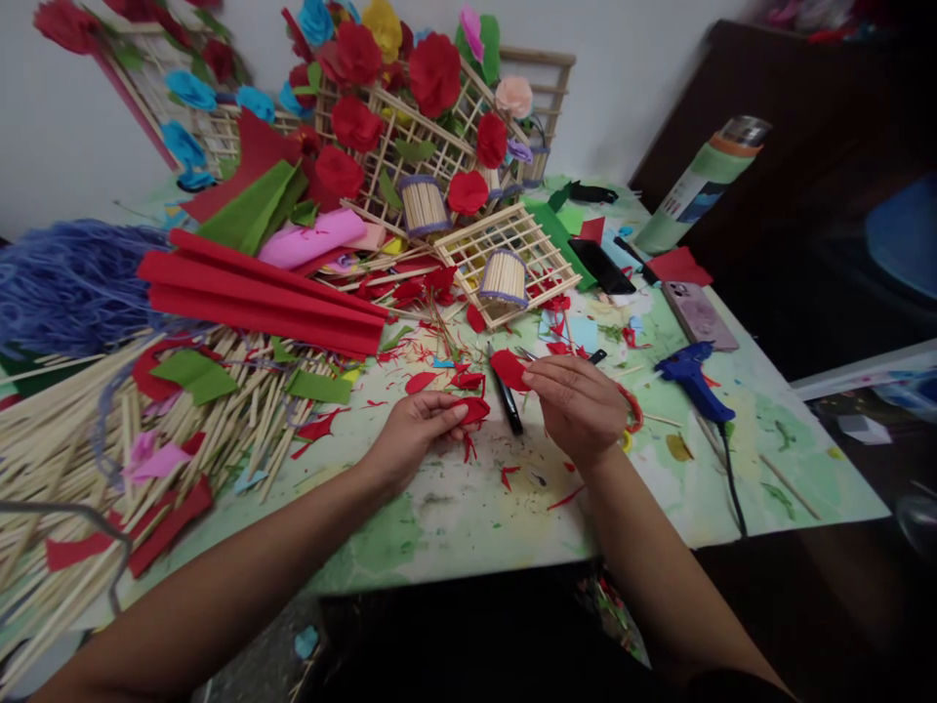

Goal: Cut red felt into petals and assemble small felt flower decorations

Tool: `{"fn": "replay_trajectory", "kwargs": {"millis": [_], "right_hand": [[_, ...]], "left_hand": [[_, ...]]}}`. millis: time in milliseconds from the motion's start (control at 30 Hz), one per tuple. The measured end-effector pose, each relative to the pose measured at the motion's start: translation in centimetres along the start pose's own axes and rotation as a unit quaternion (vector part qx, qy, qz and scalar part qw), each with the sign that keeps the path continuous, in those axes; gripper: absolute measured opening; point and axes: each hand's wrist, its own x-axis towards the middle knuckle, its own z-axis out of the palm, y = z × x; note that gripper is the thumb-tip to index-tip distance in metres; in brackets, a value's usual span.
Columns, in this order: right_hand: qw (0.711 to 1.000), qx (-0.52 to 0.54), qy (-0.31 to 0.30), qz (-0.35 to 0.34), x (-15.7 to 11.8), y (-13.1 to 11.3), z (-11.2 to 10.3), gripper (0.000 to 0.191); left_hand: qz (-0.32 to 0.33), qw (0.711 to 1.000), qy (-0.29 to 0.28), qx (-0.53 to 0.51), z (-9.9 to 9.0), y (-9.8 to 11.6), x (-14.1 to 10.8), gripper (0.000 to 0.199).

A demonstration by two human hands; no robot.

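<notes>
– Pictured at a cluttered table [439,542]?

– Bare hands, 2 in all, raised just above the near middle of the tabletop, well within reach of each other.

– And in the left hand [417,434]?

– Pinched nearly closed, thumb against fingers, around a curled red paper piece [473,410], with only the paper's thickness between.

– In the right hand [582,402]?

– Closed at the fingertips on the edge of a rounded red petal [508,370], held out toward the left, above and to the right of the curled red paper piece, apart from it. Beside the palm, a red-orange loop [632,408]; held or lying there, impossible to tell.

– Lying between and beyond the hands?

– 1 black pen [508,398], amid red scraps.

– Farther back?

– 1 small stick rack [458,256] bearing a stick cup [504,277], in front of paper flowers [434,75].

– Off to the right?

– A blue glue gun [692,379], a phone [699,315] and, behind, a bottle [699,190].

– To the left?

– Red folded sheets [264,293], loose sticks [65,439] and tangled blue string [73,283].
</notes>
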Motion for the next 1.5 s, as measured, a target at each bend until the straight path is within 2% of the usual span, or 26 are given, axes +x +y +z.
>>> {"fn": "replay_trajectory", "kwargs": {"millis": [133,267,400,633,733,833,933,1067,1300,1500], "right_hand": [[0.999,0.016,-0.01,0.029,0.0,0.2,0.1,0.02],[0.995,0.055,-0.007,0.085,0.0,0.4,0.6,0.017],[0.986,0.087,-0.03,0.14,-0.1,0.7,1.1,0.018],[0.982,-0.047,-0.051,0.179,-0.5,1.3,1.6,0.024],[0.975,0.005,-0.098,0.199,-0.5,0.0,1.9,0.023],[0.956,0.069,-0.205,0.2,-0.4,-1.4,2.2,0.026],[0.942,0.077,-0.252,0.208,-0.5,-2.0,2.6,0.031],[0.927,0.115,-0.262,0.243,-0.8,-1.8,3.0,0.03],[0.873,0.217,-0.241,0.364,-1.2,-1.4,3.3,0.031],[0.842,0.266,-0.234,0.406,-0.9,-1.1,2.9,0.029]], "left_hand": [[0.006,1.0,0.005,-0.002,0.0,-0.2,0.0,0.028],[0.004,1.0,0.0,0.005,0.0,-0.1,0.0,0.026],[0.002,1.0,-0.002,0.003,0.1,0.1,-0.1,0.024],[0.005,1.0,0.011,-0.01,0.0,-0.2,0.0,0.024],[0.008,1.0,0.003,0.0,-0.1,-0.2,0.0,0.022],[0.021,1.0,-0.009,0.011,-0.1,-0.1,-0.1,0.021],[0.018,0.999,-0.022,0.018,-0.1,0.0,-0.1,0.02],[0.006,1.0,-0.025,0.012,0.0,0.1,-0.2,0.021],[0.019,0.999,-0.036,-0.015,-0.1,0.0,-0.1,0.018],[0.024,0.998,-0.02,-0.058,-0.4,0.1,0.2,0.027]]}}
